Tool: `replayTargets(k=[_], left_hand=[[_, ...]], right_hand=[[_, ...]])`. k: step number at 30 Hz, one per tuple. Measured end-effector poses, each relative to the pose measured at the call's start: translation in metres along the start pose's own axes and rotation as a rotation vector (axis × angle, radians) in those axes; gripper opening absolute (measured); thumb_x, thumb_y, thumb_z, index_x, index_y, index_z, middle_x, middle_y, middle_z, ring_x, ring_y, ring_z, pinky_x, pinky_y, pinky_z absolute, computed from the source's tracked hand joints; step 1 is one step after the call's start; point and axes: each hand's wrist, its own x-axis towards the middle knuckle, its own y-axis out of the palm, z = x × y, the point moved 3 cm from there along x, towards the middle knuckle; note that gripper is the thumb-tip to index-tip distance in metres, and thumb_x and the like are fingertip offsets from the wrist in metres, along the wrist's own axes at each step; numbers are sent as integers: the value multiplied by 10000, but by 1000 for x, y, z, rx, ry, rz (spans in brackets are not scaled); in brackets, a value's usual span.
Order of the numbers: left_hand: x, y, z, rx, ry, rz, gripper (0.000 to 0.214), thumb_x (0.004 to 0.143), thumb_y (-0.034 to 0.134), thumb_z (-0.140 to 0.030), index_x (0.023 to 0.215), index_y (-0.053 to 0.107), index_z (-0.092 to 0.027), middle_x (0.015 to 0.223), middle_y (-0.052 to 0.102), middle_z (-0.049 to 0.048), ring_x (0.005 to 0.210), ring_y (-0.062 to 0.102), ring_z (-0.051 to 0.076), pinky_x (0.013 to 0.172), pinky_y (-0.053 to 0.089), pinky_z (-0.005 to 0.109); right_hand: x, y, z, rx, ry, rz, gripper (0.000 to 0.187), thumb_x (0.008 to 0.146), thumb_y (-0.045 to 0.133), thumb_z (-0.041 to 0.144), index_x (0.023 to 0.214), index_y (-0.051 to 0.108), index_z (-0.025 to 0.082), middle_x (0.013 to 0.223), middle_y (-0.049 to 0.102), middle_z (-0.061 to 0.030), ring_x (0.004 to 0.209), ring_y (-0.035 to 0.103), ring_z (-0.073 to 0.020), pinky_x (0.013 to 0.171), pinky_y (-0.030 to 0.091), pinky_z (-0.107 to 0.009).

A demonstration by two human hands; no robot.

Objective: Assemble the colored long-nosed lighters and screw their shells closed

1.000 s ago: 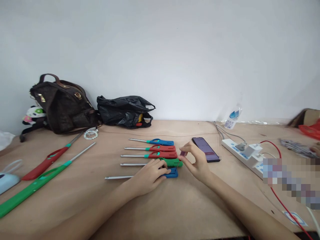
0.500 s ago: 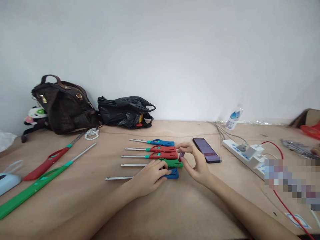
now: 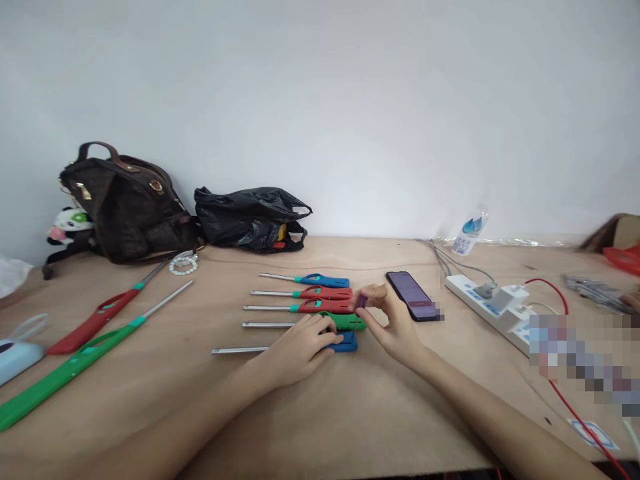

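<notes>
My left hand [image 3: 303, 348] presses its fingers on the handle of the nearest blue gas lighter [image 3: 349, 344], which lies flat on the table; the palm covers its middle part. Between the thumb and fingers of my right hand [image 3: 395, 327] is a small screwdriver [image 3: 361, 302] with a purple handle. Its thin shaft points down at the blue handle's right end. A green lighter [image 3: 353, 322] lies just behind, partly under my left fingers. Beyond it are a red lighter [image 3: 325, 307], a second red lighter [image 3: 330, 293] and a farther blue lighter [image 3: 330, 282], all side by side.
On the left lie a long red lighter [image 3: 95, 323] and a long green lighter [image 3: 65, 375]. A dark backpack [image 3: 130, 213] and black plastic bag [image 3: 245, 217] stand by the wall. To the right are a phone [image 3: 411, 295], a power strip [image 3: 470, 293] with cables and a bottle [image 3: 470, 233].
The purple screwdriver handle and my right fingers have shifted a little, with the fingers turned around the handle. My left hand stays on the blue lighter. The whole view has tilted slightly.
</notes>
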Motion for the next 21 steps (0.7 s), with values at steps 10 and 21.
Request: replayTargets(k=[10,21], left_hand=[[0,0,0,-6,14,-29,217,946,467,-185,1101,618,-202,1076,582,76,966,542,218,852,439,352],[0,-1,-1,-3,3,-18,204,935,496,-175,1098,613,-205,1089,577,72,980,537,221,855,434,348]], right_hand=[[0,-5,-1,-74,10,-2,151,921,551,228,1066,511,219,925,609,-69,833,630,-193,739,538,-364],[1,-6,2,-145,-31,-9,130,892,590,195,1016,562,225,819,615,-39,778,610,-192,703,520,-353]])
